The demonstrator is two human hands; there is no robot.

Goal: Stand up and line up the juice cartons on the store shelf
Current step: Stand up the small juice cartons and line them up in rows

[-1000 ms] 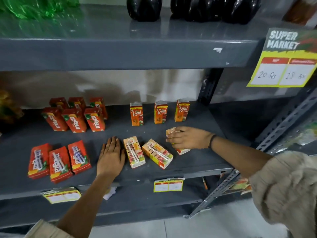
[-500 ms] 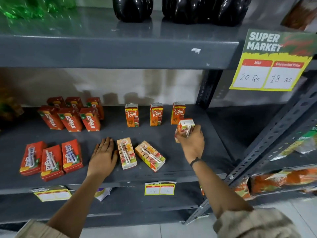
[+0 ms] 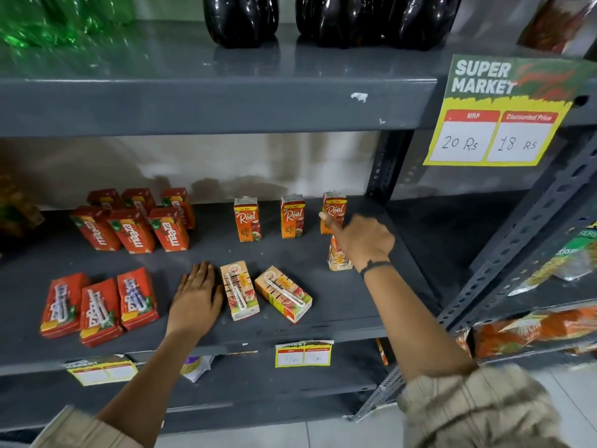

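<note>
Three orange Real juice cartons stand in a row at the back of the grey shelf (image 3: pixel 290 253): left (image 3: pixel 247 218), middle (image 3: pixel 292 216), right (image 3: pixel 334 206). My right hand (image 3: pixel 363 242) is shut on a fourth Real carton (image 3: pixel 337 258), which stands upright on the shelf just in front of the right one. Two more Real cartons lie flat near the front edge, one (image 3: pixel 240 291) beside another (image 3: pixel 284 294). My left hand (image 3: pixel 197 295) rests flat and open on the shelf, touching the left lying carton.
Several red Maaza cartons (image 3: pixel 132 231) stand at the back left, and three (image 3: pixel 100 305) lie flat in front. Dark bottles (image 3: pixel 240 17) sit on the upper shelf. A price sign (image 3: pixel 497 114) hangs at right by a slotted metal post (image 3: pixel 523 240). Snack packets (image 3: pixel 533 328) fill the neighbouring rack.
My right hand lifted the carton that lay at the right, turned it upright and set it down in front of the right back carton. My left hand stayed flat.
</note>
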